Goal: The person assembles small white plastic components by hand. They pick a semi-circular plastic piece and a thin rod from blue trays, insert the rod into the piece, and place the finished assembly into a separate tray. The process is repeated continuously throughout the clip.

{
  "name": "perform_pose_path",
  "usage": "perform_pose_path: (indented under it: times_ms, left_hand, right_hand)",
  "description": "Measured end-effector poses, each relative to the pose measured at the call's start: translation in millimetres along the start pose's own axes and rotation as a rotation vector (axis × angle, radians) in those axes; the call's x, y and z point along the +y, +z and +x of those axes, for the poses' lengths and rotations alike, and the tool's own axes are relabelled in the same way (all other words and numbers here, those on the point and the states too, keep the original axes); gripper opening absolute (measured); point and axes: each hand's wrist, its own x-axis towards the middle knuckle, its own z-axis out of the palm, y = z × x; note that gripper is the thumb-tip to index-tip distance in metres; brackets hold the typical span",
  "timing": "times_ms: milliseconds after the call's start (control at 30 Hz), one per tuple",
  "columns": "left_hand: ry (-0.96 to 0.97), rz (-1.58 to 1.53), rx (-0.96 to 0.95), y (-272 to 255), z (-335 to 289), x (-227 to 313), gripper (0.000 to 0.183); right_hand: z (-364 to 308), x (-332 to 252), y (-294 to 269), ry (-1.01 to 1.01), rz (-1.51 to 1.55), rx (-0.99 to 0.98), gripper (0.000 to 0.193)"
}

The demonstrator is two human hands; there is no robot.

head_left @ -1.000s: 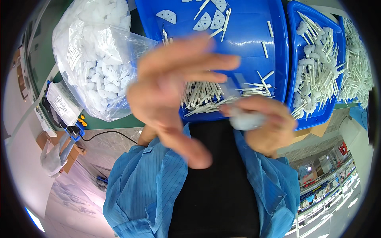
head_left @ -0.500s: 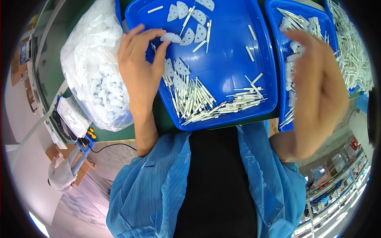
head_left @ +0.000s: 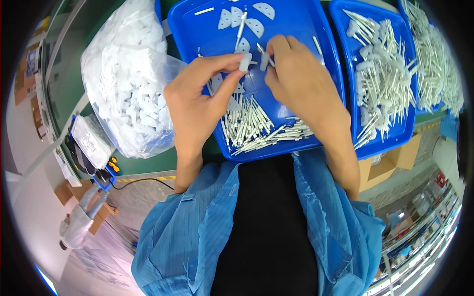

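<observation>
Above the middle blue tray my two hands are close together, with a small gap between their fingertips. My left hand pinches a small white plastic piece between thumb and forefinger. My right hand is closed, its fingertips on a thin white rod and a pale bit beside it, partly hidden by the fingers. Flat white half-round pieces with holes lie at the tray's far side. Near its front lies a heap of thin white rods, several with metal tips.
To the left stands a clear plastic bag full of white pieces. On the right, a second blue tray holds a pile of rods joined to white pieces, with another heaped pile beyond it. A cardboard box sits below that tray.
My right hand has come left from over the right tray to the middle one. My left hand has shifted right and slightly nearer, carrying the white piece.
</observation>
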Motion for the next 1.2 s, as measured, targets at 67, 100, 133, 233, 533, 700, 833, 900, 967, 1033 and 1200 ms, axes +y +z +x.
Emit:
perform_pose_path:
  times_ms: [67,100,133,233,533,700,833,900,967,1033,1200]
  left_hand:
    - [-0.012,0.161,-0.080,-4.0,-1.6,2.4,0.014]
    - [0.041,0.213,-0.089,-3.2,-2.7,-3.8,0.014]
    - [0.091,0.270,-0.103,-1.6,-3.8,-13.8,0.014]
    - [0.155,0.361,-0.180,-1.5,-4.5,-16.1,0.025]
    - [0.251,0.317,-0.113,7.1,3.3,-15.0,0.036]
    - [-0.168,-0.387,-0.051,2.9,-9.5,6.4,0.021]
    - [-0.199,-0.482,0.060,4.6,-9.1,3.5,0.015]
    - [-0.347,-0.806,0.139,5.9,-9.1,1.2,0.015]
    - [-0.333,-0.914,0.127,-1.3,-7.7,-4.9,0.013]
    - [-0.171,-0.718,0.203,-0.1,-7.1,-11.2,0.017]
    - [0.210,0.310,-0.120,8.0,-2.4,-20.1,0.032]
  right_hand:
    - [-8.3,-5.3,6.3,-0.084,0.041,0.054,0.019]
    - [-6.4,-5.2,14.6,-0.094,0.006,0.088,0.018]
    - [-4.5,-5.1,24.4,-0.102,-0.024,0.124,0.018]
    - [-6.0,-4.8,23.6,-0.094,-0.049,0.095,0.017]
    - [-20.5,-15.9,-24.7,0.227,0.543,-0.065,0.020]
    - [-17.6,-25.1,-16.1,-0.056,0.246,0.079,0.014]
    - [-13.7,-31.3,-14.1,-0.153,0.060,0.076,0.017]
    - [-15.8,-31.2,-10.2,-0.165,0.165,0.056,0.016]
    - [-16.6,-31.3,-10.5,-0.110,0.270,0.049,0.015]
    - [-20.5,-32.1,-19.6,0.001,0.346,0.044,0.012]
    - [-22.1,-23.9,-31.0,0.120,0.412,0.036,0.011]
